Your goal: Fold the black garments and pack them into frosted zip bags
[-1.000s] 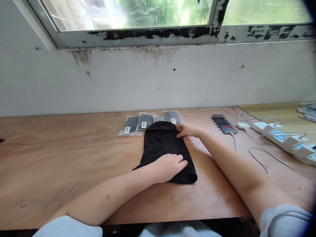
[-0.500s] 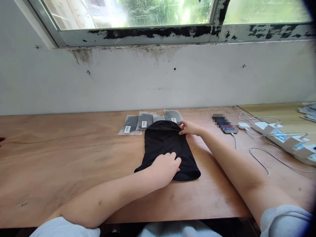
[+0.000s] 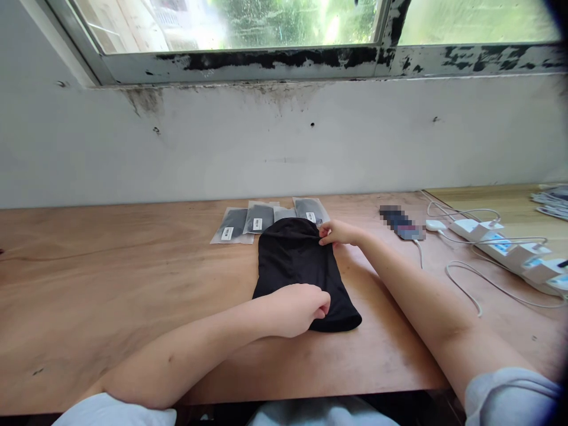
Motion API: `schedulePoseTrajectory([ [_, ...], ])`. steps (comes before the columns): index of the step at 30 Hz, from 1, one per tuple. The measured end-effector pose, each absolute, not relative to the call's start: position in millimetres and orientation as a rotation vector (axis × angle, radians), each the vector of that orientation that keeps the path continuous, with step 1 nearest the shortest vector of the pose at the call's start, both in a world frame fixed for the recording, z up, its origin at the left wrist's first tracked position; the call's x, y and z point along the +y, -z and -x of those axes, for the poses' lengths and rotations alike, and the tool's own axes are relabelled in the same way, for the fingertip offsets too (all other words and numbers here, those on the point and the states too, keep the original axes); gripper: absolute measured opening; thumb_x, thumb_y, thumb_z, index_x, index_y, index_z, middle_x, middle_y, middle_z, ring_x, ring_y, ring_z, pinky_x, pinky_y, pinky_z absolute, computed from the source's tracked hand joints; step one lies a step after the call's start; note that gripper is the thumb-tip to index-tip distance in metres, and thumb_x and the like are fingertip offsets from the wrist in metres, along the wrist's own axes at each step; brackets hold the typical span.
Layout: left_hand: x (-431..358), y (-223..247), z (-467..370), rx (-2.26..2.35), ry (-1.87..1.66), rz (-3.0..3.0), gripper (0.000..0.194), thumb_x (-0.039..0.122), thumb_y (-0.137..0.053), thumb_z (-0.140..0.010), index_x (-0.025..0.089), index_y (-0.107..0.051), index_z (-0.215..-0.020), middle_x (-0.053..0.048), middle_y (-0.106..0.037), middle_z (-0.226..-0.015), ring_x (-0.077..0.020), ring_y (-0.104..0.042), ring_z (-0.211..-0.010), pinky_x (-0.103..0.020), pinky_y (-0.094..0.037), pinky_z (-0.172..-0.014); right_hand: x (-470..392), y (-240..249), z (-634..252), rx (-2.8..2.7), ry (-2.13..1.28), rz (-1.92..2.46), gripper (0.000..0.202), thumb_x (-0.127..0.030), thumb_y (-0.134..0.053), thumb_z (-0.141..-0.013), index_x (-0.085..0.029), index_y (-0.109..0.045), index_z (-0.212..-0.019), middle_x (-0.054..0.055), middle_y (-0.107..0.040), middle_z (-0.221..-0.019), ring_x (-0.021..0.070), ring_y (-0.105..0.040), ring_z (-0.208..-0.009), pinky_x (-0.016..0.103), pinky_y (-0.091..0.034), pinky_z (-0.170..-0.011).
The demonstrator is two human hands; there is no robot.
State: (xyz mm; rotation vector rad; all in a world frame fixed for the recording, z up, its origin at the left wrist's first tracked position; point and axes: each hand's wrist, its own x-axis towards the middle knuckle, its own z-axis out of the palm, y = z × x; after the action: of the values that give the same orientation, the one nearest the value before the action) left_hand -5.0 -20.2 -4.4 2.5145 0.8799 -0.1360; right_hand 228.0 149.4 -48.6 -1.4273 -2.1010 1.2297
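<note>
A white wall [image 3: 199, 154] rises behind the brown wooden tabletop [image 3: 110, 284], with a window [image 3: 284, 23] above. Near the middle of the tabletop lies the black cloth [image 3: 293, 260], its far edge against or over the labelled packets [image 3: 232, 223]. At the right, a white power strip [image 3: 492, 239] carries plugs and cables. The four packets overlap in a row toward the wall. The left hand [image 3: 304, 309] lies over the cloth's near part, fingers curled; whether its grip has caught fabric, I cannot tell. The right hand [image 3: 336, 232] pinches the cloth's far right corner between thumb and fingers. A pixelated dark device [image 3: 399, 220] lies farther right, a white cable at its near end.
</note>
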Motion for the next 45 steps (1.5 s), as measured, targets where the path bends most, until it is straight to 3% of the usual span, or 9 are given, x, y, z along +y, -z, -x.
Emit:
schedulePoseTrajectory([
  [5,-17.2,8.1,2.6,0.913,0.111,-2.48,0.023,0.032,-0.047,-0.097,0.021,-0.064,-0.087,-0.002,-0.068,-0.081,-0.018,-0.063,-0.071,-0.028,-0.042,-0.058,151.8,49.2,-223.5,-1.949,-1.115,1.589,0.038,-0.03,-0.078,-0.078,-0.018,-0.059,-0.109,0.006,-0.067,-0.104,0.0145,-0.064,-0.077,0.021,-0.054,-0.058],
  [9,-22.4,21.7,-10.7,0.833,-0.182,-2.636,0.03,0.038,-0.046,-0.099,0.02,-0.063,-0.116,-0.006,-0.067,-0.103,-0.0202,-0.065,-0.089,-0.03,-0.049,-0.073,157.5,56.3,-218.0,-2.053,-0.937,1.683,0.025,-0.025,-0.075,-0.079,-0.018,-0.062,-0.099,0.005,-0.07,-0.09,0.0157,-0.065,-0.066,0.022,-0.051,-0.053],
  [12,-24.3,31.3,-17.0,0.657,-0.109,-2.769,0.046,0.038,-0.05,-0.098,0.024,-0.049,-0.142,-0.008,-0.064,-0.11,-0.021,-0.065,-0.091,-0.031,-0.05,-0.077,155.3,59.7,-211.6,-2.08,-0.926,1.645,0.018,-0.02,-0.074,-0.075,-0.019,-0.059,-0.087,0.0,-0.064,-0.077,0.0145,-0.062,-0.06,0.022,-0.05,-0.049],
  [16,-23.2,36.5,-18.9,0.63,-0.012,-2.883,0.057,0.054,-0.047,-0.097,0.027,-0.045,-0.148,-0.01,-0.063,-0.105,-0.0245,-0.065,-0.087,-0.035,-0.05,-0.072,147.5,58.6,-201.8,-1.945,-1.124,1.562,0.02,-0.014,-0.07,-0.072,-0.019,-0.051,-0.073,-0.003,-0.054,-0.07,0.0111,-0.057,-0.06,0.021,-0.053,-0.052],
  [19,-22.4,35.6,-20.4,0.62,0.022,-2.894,0.057,0.061,-0.045,-0.095,0.029,-0.051,-0.142,-0.009,-0.064,-0.104,-0.0252,-0.066,-0.085,-0.035,-0.049,-0.068,143.1,52.6,-197.7,-1.766,-1.301,1.537,0.023,-0.019,-0.073,-0.074,-0.02,-0.049,-0.078,-0.004,-0.051,-0.069,0.01,-0.055,-0.061,0.023,-0.056,-0.058],
  [24,-21.9,33.7,-22.2,0.706,0.041,-2.82,0.05,0.064,-0.044,-0.094,0.022,-0.062,-0.112,-0.008,-0.065,-0.093,-0.025,-0.065,-0.079,-0.035,-0.048,-0.064,135.8,39.1,-195.6,-1.902,-1.329,1.606,0.038,-0.041,-0.083,-0.072,-0.022,-0.055,-0.09,-0.002,-0.055,-0.081,0.0121,-0.057,-0.065,0.024,-0.055,-0.055],
  [28,-19.7,26.6,-18.5,0.696,-0.075,-2.673,0.041,0.057,-0.041,-0.098,0.021,-0.06,-0.102,-0.005,-0.067,-0.092,-0.0223,-0.065,-0.082,-0.032,-0.047,-0.069,132.0,30.0,-194.7,-1.944,-1.318,1.644,0.041,-0.029,-0.088,-0.065,-0.022,-0.058,-0.093,0.0,-0.06,-0.086,0.0136,-0.062,-0.068,0.022,-0.051,-0.054],
  [34,-19.3,1.4,-9.7,0.682,-0.434,-2.175,0.034,0.042,-0.037,-0.102,0.018,-0.061,-0.096,-0.003,-0.066,-0.09,-0.015,-0.06,-0.08,-0.026,-0.046,-0.074,126.1,-9.0,-214.5,-1.761,-1.319,1.395,0.023,-0.027,-0.08,-0.074,-0.019,-0.061,-0.085,0.002,-0.066,-0.085,0.0127,-0.061,-0.077,0.02,-0.052,-0.066],
  [45,-25.9,-33.6,3.7,0.765,-0.309,-1.761,0.027,0.045,-0.057,-0.092,0.018,-0.06,-0.088,-0.002,-0.066,-0.082,-0.0148,-0.062,-0.071,-0.027,-0.051,-0.067,102.4,-54.0,-225.7,-1.779,-0.726,1.583,0.025,-0.037,-0.076,-0.078,-0.019,-0.062,-0.088,0.003,-0.06,-0.073,0.0158,-0.056,-0.063,0.024,-0.04,-0.049],
])
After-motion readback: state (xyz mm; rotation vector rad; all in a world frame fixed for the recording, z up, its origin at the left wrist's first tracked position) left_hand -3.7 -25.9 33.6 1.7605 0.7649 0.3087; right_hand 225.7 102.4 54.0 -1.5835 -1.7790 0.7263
